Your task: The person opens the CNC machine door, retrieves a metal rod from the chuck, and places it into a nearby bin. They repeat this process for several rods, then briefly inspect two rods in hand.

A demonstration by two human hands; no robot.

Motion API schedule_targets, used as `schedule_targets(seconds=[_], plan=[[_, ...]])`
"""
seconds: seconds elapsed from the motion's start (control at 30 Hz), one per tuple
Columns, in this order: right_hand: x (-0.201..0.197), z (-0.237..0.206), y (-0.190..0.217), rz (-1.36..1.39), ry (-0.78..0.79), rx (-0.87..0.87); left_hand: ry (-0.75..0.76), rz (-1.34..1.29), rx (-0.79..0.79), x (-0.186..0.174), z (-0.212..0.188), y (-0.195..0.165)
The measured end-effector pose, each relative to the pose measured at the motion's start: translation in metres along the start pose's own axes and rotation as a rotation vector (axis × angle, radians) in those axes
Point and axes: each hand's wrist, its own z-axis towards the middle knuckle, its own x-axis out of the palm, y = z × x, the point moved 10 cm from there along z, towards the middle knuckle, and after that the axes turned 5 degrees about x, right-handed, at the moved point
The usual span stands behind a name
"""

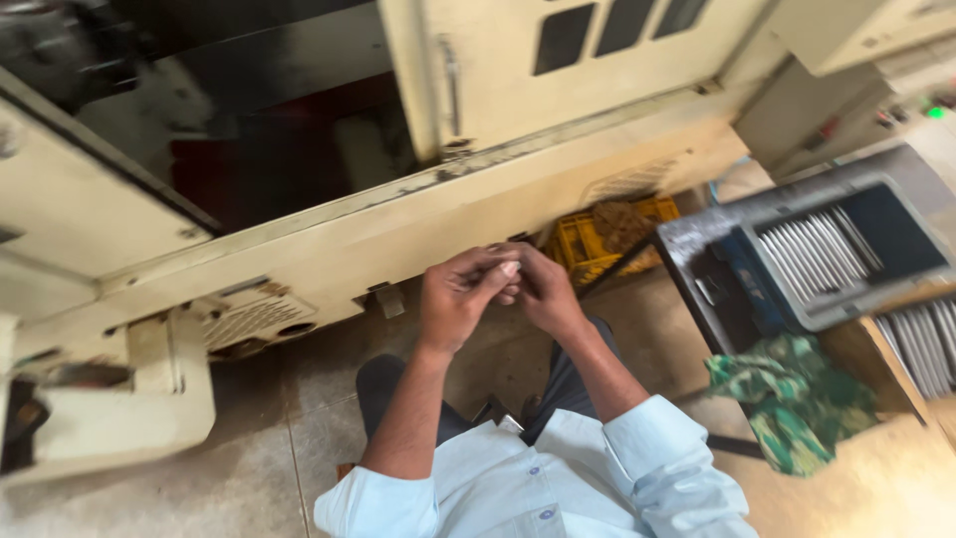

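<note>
My left hand (pixel 456 299) and my right hand (pixel 543 291) meet in front of me, fingertips pressed together at about chest height. The fingers of both are curled and pinched against each other. Whether something small sits between them is hidden. Both forearms come up from light blue rolled sleeves (pixel 637 448) at the bottom of the view. The hands hover above the tiled floor, just in front of the lower panel of a large cream machine (pixel 398 229).
The machine's door (pixel 558 60) stands open on a dark interior. A yellow crate (pixel 583 244) of brown scraps sits on the floor by it. At right, a blue tray (pixel 827 259) of metal rods and a green patterned cloth (pixel 792 394) rest on a wooden bench.
</note>
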Motion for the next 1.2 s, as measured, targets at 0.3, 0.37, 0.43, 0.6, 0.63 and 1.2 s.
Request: schedule_targets(seconds=[0.3, 0.37, 0.43, 0.6, 0.63, 1.2], plan=[[-0.038, -0.043, 0.009, -0.060, 0.001, -0.052, 0.129, 0.041, 0.018, 0.050, -0.010, 0.003], [-0.057, -0.055, 0.002, -0.109, -0.040, -0.004, 0.170, 0.047, 0.008, 0.071, -0.008, 0.009], [-0.082, -0.067, -0.002, -0.195, -0.096, 0.019, 0.220, 0.048, 0.008, 0.096, -0.006, 0.015], [-0.163, -0.106, 0.000, -0.370, -0.282, 0.045, 0.292, 0.033, -0.078, 0.152, 0.002, 0.038], [-0.183, -0.114, -0.001, -0.387, -0.313, 0.069, 0.310, 0.047, -0.065, 0.160, 0.002, 0.040], [-0.489, -0.176, -0.127, -1.056, -0.874, 0.662, 0.628, 0.434, -0.209, 0.308, 0.005, 0.236]])
